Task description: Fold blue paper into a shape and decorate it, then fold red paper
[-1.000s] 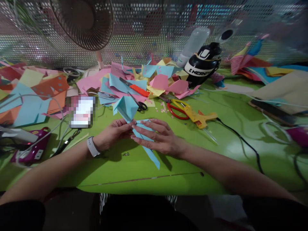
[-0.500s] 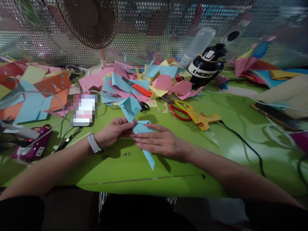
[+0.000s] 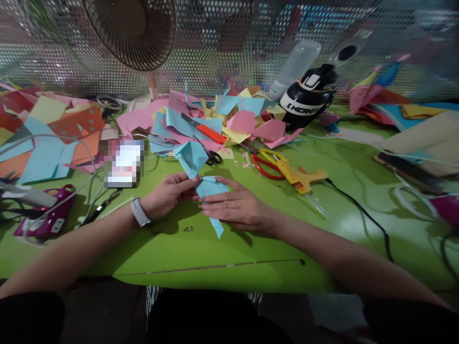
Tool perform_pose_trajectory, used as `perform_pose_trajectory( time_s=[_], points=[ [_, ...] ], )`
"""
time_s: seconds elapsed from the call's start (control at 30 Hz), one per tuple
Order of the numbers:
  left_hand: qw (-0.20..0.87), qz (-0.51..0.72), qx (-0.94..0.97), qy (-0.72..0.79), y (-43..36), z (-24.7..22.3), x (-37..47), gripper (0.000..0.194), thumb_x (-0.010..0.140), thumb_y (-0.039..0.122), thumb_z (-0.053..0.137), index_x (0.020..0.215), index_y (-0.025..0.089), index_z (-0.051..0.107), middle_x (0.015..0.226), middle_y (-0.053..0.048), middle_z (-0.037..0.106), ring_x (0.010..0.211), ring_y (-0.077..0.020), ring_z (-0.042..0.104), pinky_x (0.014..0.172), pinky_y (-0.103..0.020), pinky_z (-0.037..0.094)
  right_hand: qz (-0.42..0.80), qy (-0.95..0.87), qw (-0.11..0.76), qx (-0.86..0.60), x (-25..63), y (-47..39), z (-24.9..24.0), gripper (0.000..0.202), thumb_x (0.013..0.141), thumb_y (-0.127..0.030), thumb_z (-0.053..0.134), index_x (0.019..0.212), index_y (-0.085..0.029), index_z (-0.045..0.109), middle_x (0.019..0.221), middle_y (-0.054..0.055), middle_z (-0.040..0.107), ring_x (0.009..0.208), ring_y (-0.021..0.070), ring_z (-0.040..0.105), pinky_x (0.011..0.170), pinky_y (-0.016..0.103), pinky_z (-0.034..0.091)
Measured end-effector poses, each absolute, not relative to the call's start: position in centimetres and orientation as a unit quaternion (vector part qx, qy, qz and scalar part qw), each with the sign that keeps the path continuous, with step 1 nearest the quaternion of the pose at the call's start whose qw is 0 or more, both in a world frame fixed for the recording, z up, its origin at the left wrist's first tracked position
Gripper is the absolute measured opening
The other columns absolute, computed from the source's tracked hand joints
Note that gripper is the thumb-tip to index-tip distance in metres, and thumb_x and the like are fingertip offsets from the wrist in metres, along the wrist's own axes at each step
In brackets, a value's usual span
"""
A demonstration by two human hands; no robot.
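Between my two hands, a little above the green table, is a folded piece of light blue paper with a flared, creased upper end and a narrow tail pointing down. My left hand, wearing a white-strapped watch on the wrist, pinches its middle between thumb and fingers. From the other side, my right hand holds the lower part, with the thumb hidden behind and the fingers across the front. Just beyond the paper lie black-handled scissors.
A heap of coloured paper with a red-handled cutter spreads along the back. To the right lie red-handled scissors and a yellow glue gun with its cord. A phone lies left; a fan and black bottle stand behind.
The folded blue paper has shifted slightly up and left, and its tail now shows shorter below my right hand. Both hands keep their hold.
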State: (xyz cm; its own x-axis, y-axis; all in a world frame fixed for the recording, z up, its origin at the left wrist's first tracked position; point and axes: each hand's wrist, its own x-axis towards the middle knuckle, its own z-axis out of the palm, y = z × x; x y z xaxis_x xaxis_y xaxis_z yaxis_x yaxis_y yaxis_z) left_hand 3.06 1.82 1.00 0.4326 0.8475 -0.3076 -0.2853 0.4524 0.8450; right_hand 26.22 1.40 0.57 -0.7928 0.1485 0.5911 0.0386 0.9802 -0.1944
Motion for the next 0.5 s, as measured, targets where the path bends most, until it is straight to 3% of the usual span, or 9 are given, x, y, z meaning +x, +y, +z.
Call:
perform_pose_trajectory(
  time_s=[0.13, 0.33, 0.5],
  points=[
    [0.764, 0.379, 0.369, 0.369, 1.7, 0.9, 3.3, 0.025, 0.074, 0.035, 0.085, 0.078, 0.013, 0.074, 0.07, 0.0, 0.071, 0.063, -0.0076, 0.064, 0.069, -0.02, 0.055, 0.132, -0.921, 0.353, -0.093, 26.1, 1.0, 0.7, 0.022, 0.099, -0.016, 0.052, 0.116, -0.02, 0.065, 0.108, 0.006, 0.078, 0.108, 0.017, 0.072, 0.121, 0.054, 0.03],
    [0.794, 0.375, 0.361, 0.314, 1.2, 1.3, 3.4, 0.017, 0.081, 0.024, 0.08, 0.094, 0.014, 0.075, 0.087, -0.004, 0.075, 0.08, -0.012, 0.07, 0.083, -0.025, 0.056, 0.123, -0.882, 0.391, -0.231, 25.7, 0.5, 0.4, 0.022, 0.098, -0.025, 0.058, 0.117, -0.031, 0.065, 0.106, 0.0, 0.077, 0.098, 0.0188, 0.073, 0.121, 0.058, 0.028],
    [0.789, 0.375, 0.385, 0.298, 0.9, 1.3, 3.7, 0.018, 0.082, 0.026, 0.08, 0.094, 0.015, 0.075, 0.094, -0.005, 0.076, 0.083, -0.0119, 0.069, 0.084, -0.023, 0.055, 0.089, -0.861, 0.412, -0.285, 25.4, 0.2, 0.3, 0.013, 0.096, -0.028, 0.06, 0.106, -0.029, 0.068, 0.099, 0.001, 0.076, 0.097, 0.0203, 0.071, 0.119, 0.06, 0.027]
  ],
)
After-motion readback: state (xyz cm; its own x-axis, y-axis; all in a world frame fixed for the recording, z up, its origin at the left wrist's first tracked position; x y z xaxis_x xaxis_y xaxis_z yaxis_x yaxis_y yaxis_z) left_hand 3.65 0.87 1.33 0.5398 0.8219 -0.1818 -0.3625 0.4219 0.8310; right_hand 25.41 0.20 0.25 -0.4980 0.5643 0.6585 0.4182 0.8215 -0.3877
